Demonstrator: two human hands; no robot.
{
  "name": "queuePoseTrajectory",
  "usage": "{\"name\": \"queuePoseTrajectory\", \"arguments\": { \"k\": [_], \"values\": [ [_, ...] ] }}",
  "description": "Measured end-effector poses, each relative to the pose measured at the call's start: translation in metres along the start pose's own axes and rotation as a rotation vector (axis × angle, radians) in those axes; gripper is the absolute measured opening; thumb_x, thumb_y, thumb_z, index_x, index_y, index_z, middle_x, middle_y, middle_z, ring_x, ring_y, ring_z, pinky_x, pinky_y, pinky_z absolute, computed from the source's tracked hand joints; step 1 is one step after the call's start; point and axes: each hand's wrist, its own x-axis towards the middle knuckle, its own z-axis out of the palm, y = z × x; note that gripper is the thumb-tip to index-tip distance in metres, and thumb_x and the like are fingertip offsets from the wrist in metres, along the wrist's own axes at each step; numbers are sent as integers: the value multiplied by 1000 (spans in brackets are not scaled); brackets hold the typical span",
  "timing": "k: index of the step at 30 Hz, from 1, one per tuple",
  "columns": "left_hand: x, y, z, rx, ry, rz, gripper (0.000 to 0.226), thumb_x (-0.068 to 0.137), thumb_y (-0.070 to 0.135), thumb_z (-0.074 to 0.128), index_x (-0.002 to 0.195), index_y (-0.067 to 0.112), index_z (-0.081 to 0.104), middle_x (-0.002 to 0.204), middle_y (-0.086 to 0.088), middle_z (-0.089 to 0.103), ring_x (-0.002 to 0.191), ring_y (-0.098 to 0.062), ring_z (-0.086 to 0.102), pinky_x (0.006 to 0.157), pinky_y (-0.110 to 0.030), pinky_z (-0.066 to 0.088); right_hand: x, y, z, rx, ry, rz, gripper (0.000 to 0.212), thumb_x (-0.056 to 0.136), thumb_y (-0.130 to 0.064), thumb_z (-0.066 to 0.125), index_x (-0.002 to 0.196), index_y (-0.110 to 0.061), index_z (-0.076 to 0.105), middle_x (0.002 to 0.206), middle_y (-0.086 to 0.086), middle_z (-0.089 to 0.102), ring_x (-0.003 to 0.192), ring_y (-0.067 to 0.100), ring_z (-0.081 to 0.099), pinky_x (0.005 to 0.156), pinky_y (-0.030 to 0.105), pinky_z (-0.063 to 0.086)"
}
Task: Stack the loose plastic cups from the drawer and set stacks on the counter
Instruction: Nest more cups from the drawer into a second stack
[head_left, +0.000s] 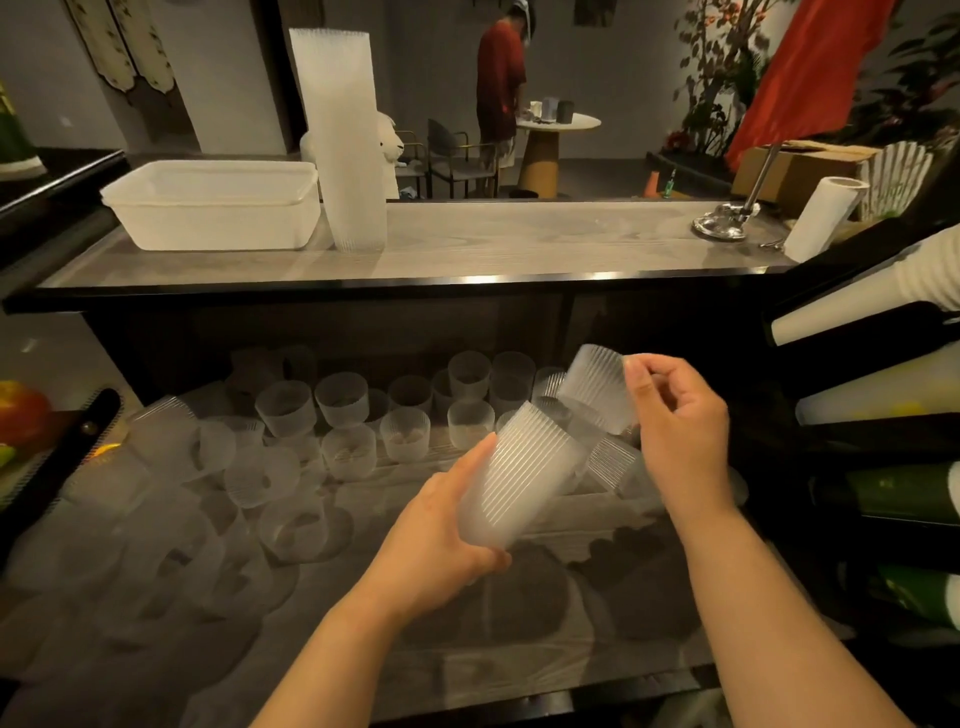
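While gripping a short stack (519, 478) of ribbed cups, left hand (441, 535) tilted it toward the drawer's back edge, fingers curled round its base. Right hand (675, 415), thumb and fingertips pinching a single cup (597, 387) by the rim, held just above the stack's open mouth. Loose cups (322, 431) scattered across the drawer (519, 649), mostly left and back. Tall stack (345, 140) upright near the counter (519, 244) back edge, beside a tub (218, 202) at the left end.

Bare drawer floor (519, 613) near front and right; loose cups (291, 457) crowding left and rear. Open counter (519, 239) between tall cup stack (345, 145) and paper roll (821, 218).
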Motion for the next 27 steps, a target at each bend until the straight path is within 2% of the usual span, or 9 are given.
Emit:
{"name": "queuePoseTrajectory", "arguments": {
  "k": [4,9,12,15,18,20,21,24,27],
  "values": [
    [-1,4,0,-29,-8,24,110,67,28,84,136,72,10,126,33,32,113,-11,46,85,-44,58,-8,2,12,42,-108,59,9,96,-35,58,97,-39,66,75,-16,64,70,3,57,62,20,49],
    [1,5,0,-17,12,28,109,66,32,83,138,70,10,132,24,34,112,-11,47,86,-44,57,-13,9,26,57,-179,91,14,96,-35,58,104,-41,68,93,-12,66,92,5,60,78,25,54],
    [3,4,1,-36,53,4,108,66,33,81,137,71,9,132,19,36,110,-13,49,86,-43,56,-19,16,37,-124,-215,8,29,95,-56,47,110,-43,68,107,-18,54,99,2,55,80,23,49],
    [6,-1,1,-25,105,-19,108,65,32,82,136,71,11,129,19,36,107,-13,50,82,-42,58,-23,24,41,-161,-291,4,47,89,-74,33,119,-52,61,122,-22,47,119,5,47,94,27,47],
    [8,-6,2,-1,100,-26,107,67,32,82,135,72,9,127,20,36,106,-11,49,81,-38,59,-18,33,41,-107,-426,84,42,93,-68,32,125,-56,55,135,-23,43,130,1,38,104,26,37],
    [8,-8,2,6,97,-29,107,68,33,82,133,74,8,126,23,35,106,-8,48,81,-33,58,-12,44,32,-184,-358,92,45,97,-59,32,135,-44,53,136,-16,45,129,0,39,104,24,33],
    [9,-9,2,5,99,-34,107,68,32,82,133,74,8,125,25,34,106,-7,48,79,-31,58,-8,53,25,-262,-233,104,44,99,-53,37,135,-37,55,133,-10,50,125,5,44,102,26,36],
    [12,-14,1,-3,118,-56,107,67,32,82,132,75,9,118,37,32,106,-8,49,82,-36,58,8,94,-6,-601,85,312,45,95,-39,57,136,-20,55,129,16,56,117,34,54,94,42,44],
    [15,-17,3,3,111,-82,108,66,33,83,131,76,9,116,32,34,104,-8,49,84,-38,57,13,142,-28,-752,-54,665,63,89,-40,65,143,-15,45,134,24,52,122,42,51,97,46,43]
  ]
}}
